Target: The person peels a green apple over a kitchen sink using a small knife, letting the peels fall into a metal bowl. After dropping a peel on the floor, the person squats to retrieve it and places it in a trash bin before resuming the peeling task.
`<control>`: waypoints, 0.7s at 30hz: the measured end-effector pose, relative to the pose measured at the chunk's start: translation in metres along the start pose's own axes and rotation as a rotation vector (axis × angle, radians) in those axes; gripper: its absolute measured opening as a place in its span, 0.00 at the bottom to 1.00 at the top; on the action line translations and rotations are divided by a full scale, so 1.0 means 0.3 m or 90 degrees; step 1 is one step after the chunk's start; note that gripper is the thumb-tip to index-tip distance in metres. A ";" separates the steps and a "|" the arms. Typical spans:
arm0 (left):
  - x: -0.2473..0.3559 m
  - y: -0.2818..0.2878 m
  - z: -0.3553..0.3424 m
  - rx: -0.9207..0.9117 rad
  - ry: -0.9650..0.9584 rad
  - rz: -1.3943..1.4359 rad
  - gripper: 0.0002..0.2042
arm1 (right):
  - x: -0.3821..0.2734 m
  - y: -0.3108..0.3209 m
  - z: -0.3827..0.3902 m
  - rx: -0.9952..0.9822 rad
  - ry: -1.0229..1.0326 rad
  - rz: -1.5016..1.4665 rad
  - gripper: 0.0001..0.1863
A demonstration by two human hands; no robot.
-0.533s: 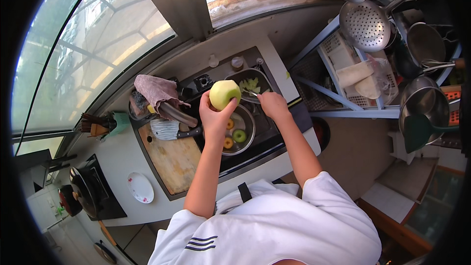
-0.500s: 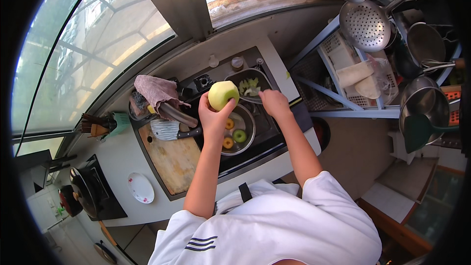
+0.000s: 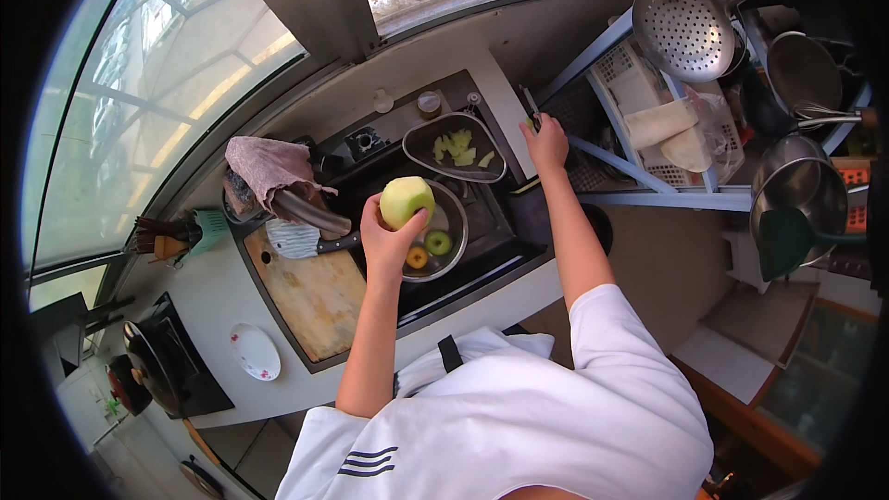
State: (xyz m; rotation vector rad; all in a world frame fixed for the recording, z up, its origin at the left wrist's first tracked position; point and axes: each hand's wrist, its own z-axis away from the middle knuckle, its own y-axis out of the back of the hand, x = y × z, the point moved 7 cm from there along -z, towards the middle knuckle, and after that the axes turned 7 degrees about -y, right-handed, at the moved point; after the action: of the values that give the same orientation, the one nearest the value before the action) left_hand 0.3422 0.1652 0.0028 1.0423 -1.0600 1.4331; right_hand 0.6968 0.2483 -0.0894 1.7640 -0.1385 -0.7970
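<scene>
The white table runs along the window wall, with a black sink let into it. A wooden cutting board covers the sink's left end. At the far side, a grey basin with rounded corners contains pale peelings; nearer the person, a round metal bowl stands in the sink. A pinkish cloth drapes over items behind the board, on whose far edge lies a broad-bladed knife, its dark handle pointing toward the bowl. A white oval plate with red marks rests on the table left of the board. The left hand is clamped on a pale, mostly peeled apple, raised over the bowl's left side, a patch of green showing near the thumb. The right hand is closed around a slim tool beyond the table's right edge, well apart from the apple; the tool's exact kind cannot be told. Inside the bowl, a green apple sits just beside a smaller orange-yellow fruit.
</scene>
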 end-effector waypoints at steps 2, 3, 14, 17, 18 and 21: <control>0.001 -0.023 0.014 -0.022 0.006 0.002 0.25 | 0.097 -0.086 -0.035 -0.018 -0.029 -0.041 0.14; 0.004 -0.022 0.019 -0.027 0.007 0.000 0.24 | 0.099 -0.096 -0.040 -0.030 -0.040 -0.066 0.13; -0.057 -0.045 0.016 0.003 0.087 0.173 0.26 | -0.221 -0.087 0.192 -0.279 0.090 -0.203 0.21; -0.038 -0.046 0.003 0.010 0.049 0.135 0.26 | -0.273 -0.054 0.263 -0.285 -0.001 -0.352 0.16; -0.019 -0.043 0.003 0.023 0.022 0.102 0.26 | -0.309 -0.003 0.297 -0.274 0.017 -0.392 0.16; 0.023 -0.035 -0.008 0.058 -0.042 0.032 0.27 | -0.427 0.217 0.425 -0.260 0.078 -0.479 0.20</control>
State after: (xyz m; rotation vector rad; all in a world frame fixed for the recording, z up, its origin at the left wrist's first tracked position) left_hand 0.3518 0.1699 0.0097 1.1422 -1.0827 1.5084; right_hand 0.5450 0.1827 0.0084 1.4502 0.7623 -1.1422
